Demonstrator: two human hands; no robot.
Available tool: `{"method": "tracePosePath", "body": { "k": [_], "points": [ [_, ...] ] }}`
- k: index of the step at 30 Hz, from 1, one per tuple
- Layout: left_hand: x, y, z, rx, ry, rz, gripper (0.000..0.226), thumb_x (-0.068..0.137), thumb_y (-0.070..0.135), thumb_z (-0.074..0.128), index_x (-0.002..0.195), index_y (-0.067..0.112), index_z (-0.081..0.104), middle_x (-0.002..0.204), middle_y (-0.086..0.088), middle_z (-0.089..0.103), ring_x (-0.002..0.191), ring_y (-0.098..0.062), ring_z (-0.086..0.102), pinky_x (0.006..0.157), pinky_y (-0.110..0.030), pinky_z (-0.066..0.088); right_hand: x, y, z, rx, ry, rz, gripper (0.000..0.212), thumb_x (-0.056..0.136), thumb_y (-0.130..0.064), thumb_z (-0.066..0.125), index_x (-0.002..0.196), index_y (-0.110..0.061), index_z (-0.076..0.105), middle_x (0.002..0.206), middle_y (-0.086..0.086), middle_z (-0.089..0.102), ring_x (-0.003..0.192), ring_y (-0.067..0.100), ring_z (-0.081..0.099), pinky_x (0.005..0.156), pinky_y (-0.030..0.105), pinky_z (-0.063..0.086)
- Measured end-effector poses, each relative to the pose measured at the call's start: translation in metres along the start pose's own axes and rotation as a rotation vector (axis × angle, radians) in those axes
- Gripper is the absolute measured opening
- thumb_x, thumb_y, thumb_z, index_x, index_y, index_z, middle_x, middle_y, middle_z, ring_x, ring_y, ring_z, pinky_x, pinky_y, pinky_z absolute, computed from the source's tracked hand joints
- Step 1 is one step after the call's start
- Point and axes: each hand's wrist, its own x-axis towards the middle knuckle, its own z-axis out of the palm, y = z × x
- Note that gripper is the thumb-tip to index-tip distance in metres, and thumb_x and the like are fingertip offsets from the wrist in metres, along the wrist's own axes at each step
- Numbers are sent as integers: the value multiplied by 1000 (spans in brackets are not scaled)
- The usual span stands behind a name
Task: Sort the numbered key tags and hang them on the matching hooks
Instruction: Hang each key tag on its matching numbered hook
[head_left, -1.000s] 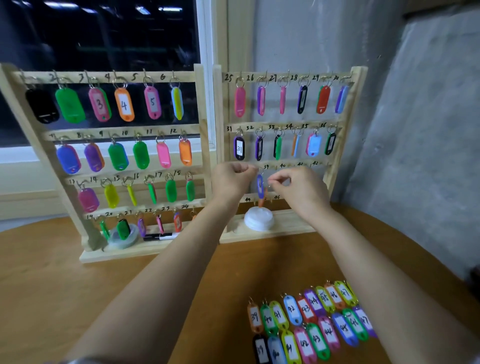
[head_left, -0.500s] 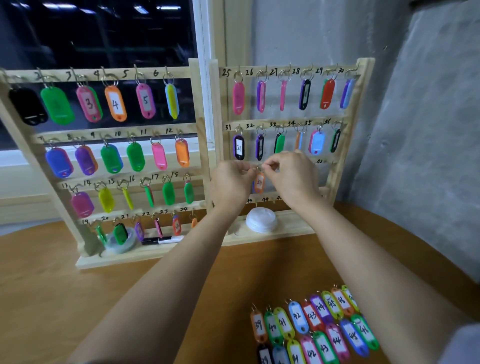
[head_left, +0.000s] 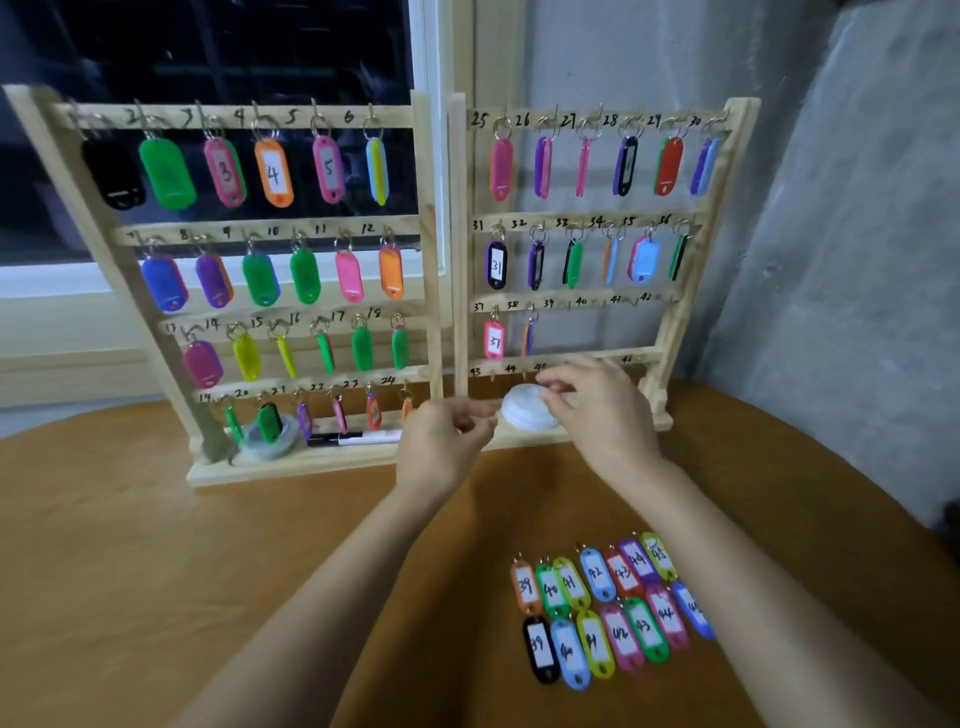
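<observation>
Two wooden hook racks stand at the back of the table: the left rack (head_left: 429, 270) numbered 1 to 24 and the right rack (head_left: 687, 291) numbered from 25. On the right rack, a pink tag 37 (head_left: 494, 340) hangs beside a blue and orange pair of tags (head_left: 528, 338) on hook 38. The hooks from 39 on are bare. Several loose numbered tags (head_left: 605, 608) lie in two rows on the table, starting with an orange 39 (head_left: 525, 587). My left hand (head_left: 447, 441) and my right hand (head_left: 602, 410) hover low before the right rack's base, fingers loosely curled, holding nothing.
A white round lid (head_left: 522, 413) sits on the right rack's base, just behind my hands. A tape roll (head_left: 270, 444) and a marker (head_left: 353, 439) lie on the left rack's base. A grey wall (head_left: 831, 260) closes the right side of the brown table (head_left: 156, 571).
Both hands let go of the tags at hook 38 and dropped down toward the rack's base. The blue and orange tags now hang free on that hook.
</observation>
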Motion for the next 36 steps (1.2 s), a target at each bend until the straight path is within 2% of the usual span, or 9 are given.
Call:
{"method": "tracePosePath", "body": {
  "k": [4, 8, 14, 18, 21, 26, 28, 32, 36],
  "points": [
    [-42, -26, 4, -29, -123, -82, 12, 88, 21, 68, 98, 20, 74, 89, 7, 70, 80, -3, 62, 72, -19, 51, -66, 4, 10, 45, -90, 16, 15, 87, -26, 67, 100, -27, 73, 95, -12, 67, 90, 11, 53, 63, 20, 37],
    [-75, -38, 13, -20, -212, -53, 14, 88, 22, 68, 100, 19, 74, 95, 8, 71, 86, -4, 63, 76, -9, 46, -117, 7, 16, 48, -127, 54, 16, 86, -28, 69, 102, -30, 73, 93, -16, 67, 85, 5, 48, 60, 12, 31],
    [-96, -47, 30, 147, -246, 109, 19, 89, 36, 64, 106, 31, 71, 106, 10, 69, 101, -13, 59, 94, -34, 42, -157, 16, 23, 129, -65, 78, 13, 82, -18, 74, 93, -25, 75, 86, -16, 66, 85, 13, 54, 69, 32, 50],
    [-98, -48, 30, 174, -252, 169, 21, 89, 36, 63, 110, 33, 68, 105, 11, 66, 101, -16, 56, 90, -41, 44, -167, 18, 27, 175, -41, 72, 10, 83, -24, 73, 93, -26, 75, 85, -18, 65, 87, 9, 52, 70, 31, 49],
    [-97, -50, 31, 130, -225, 182, 13, 87, 31, 67, 99, 33, 71, 99, 14, 67, 97, -15, 58, 88, -43, 46, -168, 17, 28, 215, -61, 31, 16, 83, -38, 67, 91, -27, 75, 85, -19, 65, 88, 8, 51, 72, 27, 46],
    [-96, -51, 31, 91, -184, 217, 6, 86, 23, 69, 90, 26, 73, 89, 17, 64, 86, -4, 56, 78, -23, 44, -168, 15, 30, 206, -139, -56, 37, 79, -57, 57, 92, -29, 75, 90, -21, 64, 92, 7, 49, 79, 25, 46],
    [-96, -51, 31, 95, -181, 224, 5, 86, 23, 69, 90, 24, 73, 90, 14, 66, 86, -3, 56, 78, -18, 41, -169, 15, 30, 206, -165, -62, 33, 77, -56, 61, 92, -30, 75, 91, -20, 63, 94, 6, 47, 81, 27, 45],
    [-96, -51, 31, 82, -180, 224, 5, 86, 25, 69, 89, 24, 74, 90, 16, 66, 86, -3, 59, 79, -19, 44, -169, 14, 30, 190, -170, -76, 12, 75, -35, 78, 85, -28, 75, 88, -19, 63, 93, 3, 44, 78, 31, 46],
    [-96, -49, 29, 47, -167, 208, 6, 86, 25, 69, 89, 23, 74, 87, 17, 65, 85, -3, 60, 78, -21, 45, -168, 14, 30, 236, -145, -78, 14, 78, -39, 70, 85, -28, 76, 86, -20, 63, 91, 4, 47, 77, 28, 46]
  ]
}}
